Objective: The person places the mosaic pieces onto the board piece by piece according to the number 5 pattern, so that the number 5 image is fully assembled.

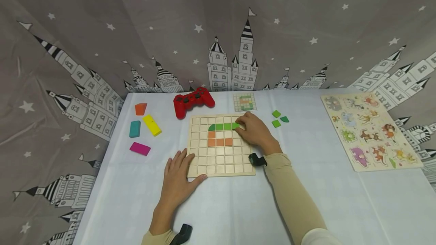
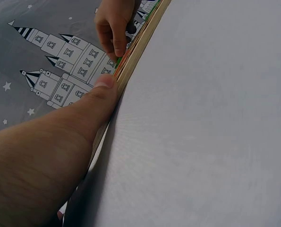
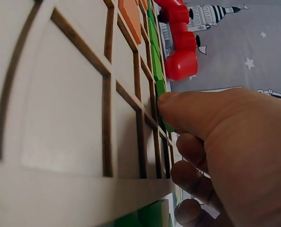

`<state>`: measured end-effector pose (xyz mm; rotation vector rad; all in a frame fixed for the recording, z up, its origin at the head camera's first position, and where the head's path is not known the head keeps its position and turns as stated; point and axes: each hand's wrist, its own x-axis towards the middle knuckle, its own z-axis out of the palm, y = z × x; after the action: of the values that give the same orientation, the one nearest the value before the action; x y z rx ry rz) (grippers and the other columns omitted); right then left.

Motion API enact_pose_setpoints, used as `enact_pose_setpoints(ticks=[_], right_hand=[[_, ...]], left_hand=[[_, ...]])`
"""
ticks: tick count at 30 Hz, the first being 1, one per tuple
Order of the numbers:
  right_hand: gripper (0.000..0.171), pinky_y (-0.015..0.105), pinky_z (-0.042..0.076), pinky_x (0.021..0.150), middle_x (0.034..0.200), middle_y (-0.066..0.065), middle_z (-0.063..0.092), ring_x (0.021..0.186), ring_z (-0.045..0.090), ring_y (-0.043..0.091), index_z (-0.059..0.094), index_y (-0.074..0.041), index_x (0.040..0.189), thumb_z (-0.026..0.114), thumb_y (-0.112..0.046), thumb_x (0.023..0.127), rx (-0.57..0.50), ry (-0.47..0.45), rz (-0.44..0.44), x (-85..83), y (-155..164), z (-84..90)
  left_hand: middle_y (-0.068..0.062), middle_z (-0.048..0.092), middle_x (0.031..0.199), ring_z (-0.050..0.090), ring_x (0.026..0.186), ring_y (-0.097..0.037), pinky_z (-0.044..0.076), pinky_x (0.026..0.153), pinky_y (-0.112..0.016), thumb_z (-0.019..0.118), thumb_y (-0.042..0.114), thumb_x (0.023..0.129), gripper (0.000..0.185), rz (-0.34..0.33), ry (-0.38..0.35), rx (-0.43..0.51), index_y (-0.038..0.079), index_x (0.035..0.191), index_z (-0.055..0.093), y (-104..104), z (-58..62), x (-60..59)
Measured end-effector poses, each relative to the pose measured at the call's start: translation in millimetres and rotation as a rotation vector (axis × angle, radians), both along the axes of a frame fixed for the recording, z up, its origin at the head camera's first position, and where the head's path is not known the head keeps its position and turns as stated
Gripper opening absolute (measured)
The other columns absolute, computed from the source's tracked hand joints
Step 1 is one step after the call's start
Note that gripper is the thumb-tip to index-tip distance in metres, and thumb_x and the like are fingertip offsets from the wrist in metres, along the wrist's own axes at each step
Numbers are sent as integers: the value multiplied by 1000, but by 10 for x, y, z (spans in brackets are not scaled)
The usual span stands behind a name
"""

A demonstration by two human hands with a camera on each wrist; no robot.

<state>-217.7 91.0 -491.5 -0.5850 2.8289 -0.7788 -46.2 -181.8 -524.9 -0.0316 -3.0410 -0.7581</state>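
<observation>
Head view is showing the left hand resting its spread fingers at the left edge of the gridded wooden board, thumb lying by the near edge; the right hand is reaching over the board's far part, thumb and finger pinching a green tile at the right end of a green row; how squarely that tile is sitting in its cell, I cannot tell, since the fingertips are partly hiding it.

Likeliest trouble, to my mind, is coming from that pinch; if the fingers are letting go while the tile is tilting, it could be catching on a raised divider; a careless fingertip could also be lifting the next green tile out. Since the left hand is steadying only the near left corner, a hard push at the far side could be swivelling the board; loose green pieces are lying to the right, and a wide sweep could be scattering them; the pattern card is lying just beyond the board, where knuckles could be nudging it.
</observation>
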Motion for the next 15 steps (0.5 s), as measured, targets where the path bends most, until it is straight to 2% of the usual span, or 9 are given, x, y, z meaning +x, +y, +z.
enact_pose_setpoints(ticks=[7,15], right_hand=[[33,43,51,104,120,9,62,109,60,26,70,-10,127,66,-27,99,20,8,5,-18,-3,-31],[33,43,50,106,121,10,62,111,60,26,70,-9,127,65,-27,99,40,13,19,-19,-8,-19]], left_hand=[[-15,36,164,21,156,-37,11,126,-62,75,63,81,88,-1,-4,-1,12,149,50,-6,-12,-5],[-15,36,164,22,156,-37,12,126,-62,75,62,81,88,0,-3,-5,12,149,50,-4,-10,-3]])
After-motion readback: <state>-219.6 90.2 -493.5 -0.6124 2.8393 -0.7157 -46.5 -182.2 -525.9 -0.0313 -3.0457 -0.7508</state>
